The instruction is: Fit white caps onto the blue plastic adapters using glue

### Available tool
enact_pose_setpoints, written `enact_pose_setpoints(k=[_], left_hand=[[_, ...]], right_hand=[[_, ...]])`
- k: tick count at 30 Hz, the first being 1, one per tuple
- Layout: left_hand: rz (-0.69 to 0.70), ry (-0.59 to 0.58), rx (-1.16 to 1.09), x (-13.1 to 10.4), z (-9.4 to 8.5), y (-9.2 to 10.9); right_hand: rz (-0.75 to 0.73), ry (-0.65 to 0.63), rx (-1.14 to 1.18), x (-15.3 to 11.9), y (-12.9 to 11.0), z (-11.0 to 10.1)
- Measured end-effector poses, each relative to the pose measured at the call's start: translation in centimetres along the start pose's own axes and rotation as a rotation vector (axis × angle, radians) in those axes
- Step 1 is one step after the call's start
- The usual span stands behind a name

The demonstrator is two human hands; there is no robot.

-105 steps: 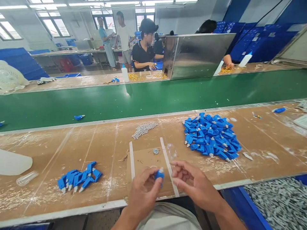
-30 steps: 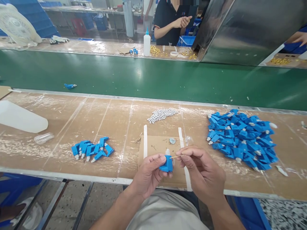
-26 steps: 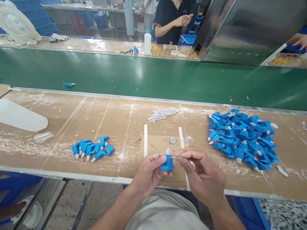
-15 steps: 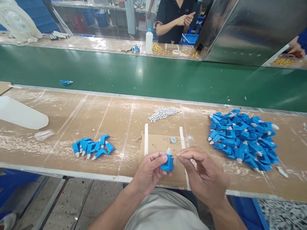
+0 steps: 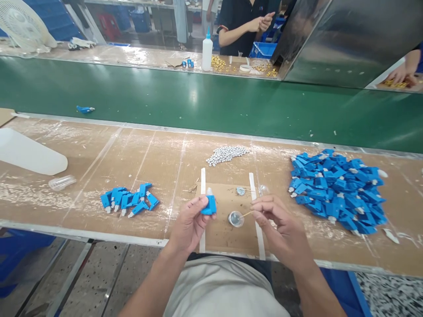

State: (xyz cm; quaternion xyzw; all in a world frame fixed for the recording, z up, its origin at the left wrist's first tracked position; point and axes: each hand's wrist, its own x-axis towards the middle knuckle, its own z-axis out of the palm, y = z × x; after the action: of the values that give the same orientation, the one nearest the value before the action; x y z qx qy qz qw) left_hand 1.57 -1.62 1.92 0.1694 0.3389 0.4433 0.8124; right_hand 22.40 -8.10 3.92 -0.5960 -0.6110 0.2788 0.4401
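Note:
My left hand holds a blue plastic part with a whitish tip pointing up, pinched between thumb and fingers. My right hand pinches a thin wooden stick, whose far end is in a small clear cup of grey stuff. The cup stands on a cardboard piece between two white tape strips. Behind it lies a grey lump with another stick. Farther back is a pile of small grey-white pieces.
A large heap of blue parts lies at right, a smaller group at left. A green belt with one blue part runs behind. Beyond it are a white bottle and a person's hands.
My left hand has moved left with the blue part, away from the stick. The stick's tip has come down into the cup, which is now uncovered to view.

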Motion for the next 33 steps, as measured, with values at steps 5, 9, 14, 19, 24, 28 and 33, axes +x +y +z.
enact_pose_setpoints(k=[5, 9, 14, 19, 24, 28, 33], left_hand=[[0.026, 0.033, 0.002, 0.8, -1.2, 0.0], [0.018, -0.01, 0.046, 0.5, -1.5, -0.3], [0.007, 0.012, 0.039, 0.8, -2.0, -0.3], [0.019, 0.073, 0.005, 1.0, -2.4, -0.5], [0.021, 0.069, -0.057, 0.8, -2.3, -0.6], [0.026, 0.041, -0.064, 0.7, -2.3, -0.4], [0.014, 0.05, -0.1, 1.4, -3.6, -2.2]], right_hand=[[0.058, -0.108, -0.06, -0.2, 2.1, 0.7], [0.089, -0.005, -0.091, 1.9, 3.0, -0.2], [-0.037, -0.052, -0.314, 8.0, 4.7, -0.4], [-0.212, -0.118, -0.431, 13.4, 5.2, 1.9], [-0.373, -0.304, -0.475, 15.7, 4.1, 5.4], [-0.401, -0.362, -0.564, 17.0, 3.7, 7.3], [-0.447, -0.431, -0.627, 17.0, 3.1, 8.3]])
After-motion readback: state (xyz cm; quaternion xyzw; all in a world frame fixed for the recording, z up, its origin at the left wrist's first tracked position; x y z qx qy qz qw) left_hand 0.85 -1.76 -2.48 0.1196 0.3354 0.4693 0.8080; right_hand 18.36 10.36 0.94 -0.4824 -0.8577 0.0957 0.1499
